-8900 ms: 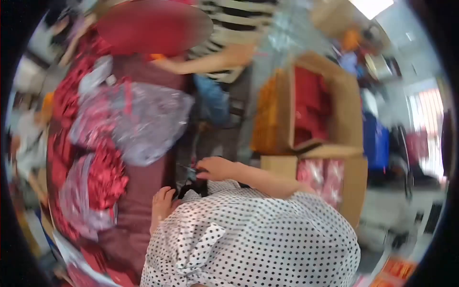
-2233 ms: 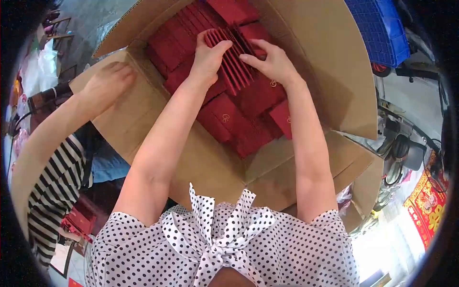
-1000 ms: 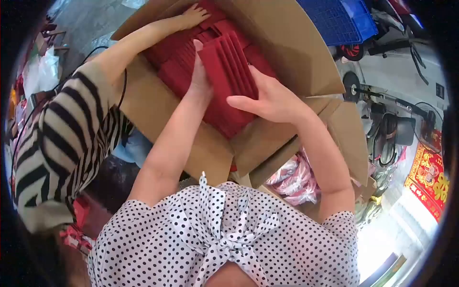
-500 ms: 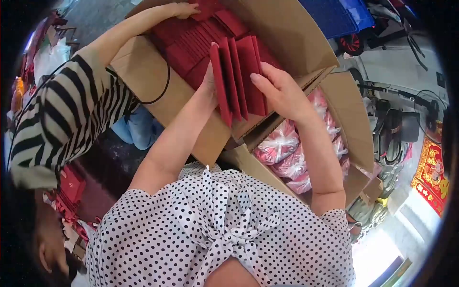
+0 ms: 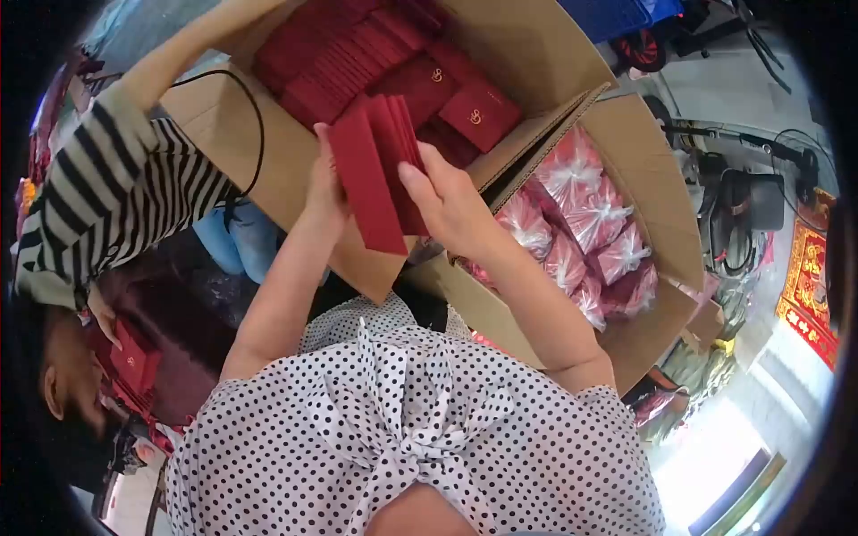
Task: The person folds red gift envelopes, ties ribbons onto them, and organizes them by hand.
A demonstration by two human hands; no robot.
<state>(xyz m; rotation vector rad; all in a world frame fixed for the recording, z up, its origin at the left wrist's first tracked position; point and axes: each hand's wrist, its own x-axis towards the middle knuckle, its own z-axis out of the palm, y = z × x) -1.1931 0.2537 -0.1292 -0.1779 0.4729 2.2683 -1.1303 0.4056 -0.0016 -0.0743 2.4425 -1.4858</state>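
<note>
Both my hands hold a small stack of flat dark-red packets [image 5: 369,174] over the near edge of an open cardboard box [image 5: 210,121]. My left hand [image 5: 327,186] is closed along the stack's left side, its fingers mostly hidden behind. My right hand [image 5: 444,198] grips the right side, thumb on the front. The leftmost packet leans away from the others, leaving a gap. Inside the box lie rows of similar red packets [image 5: 349,62], and one flat red packet [image 5: 483,116] at the right bears a gold emblem.
A second open carton [image 5: 657,170] at the right holds several plastic-wrapped red bundles [image 5: 594,210]. On the left, a co-worker in a striped shirt [image 5: 76,179] reaches one arm [image 5: 192,40] over the big box. Their other hand [image 5: 105,320] is near red packets [image 5: 134,357].
My hands and the stack have moved left and lower in view. The fanned packets are now closer together, except the leftmost. The co-worker's reaching hand has left the view; their other hand now shows.
</note>
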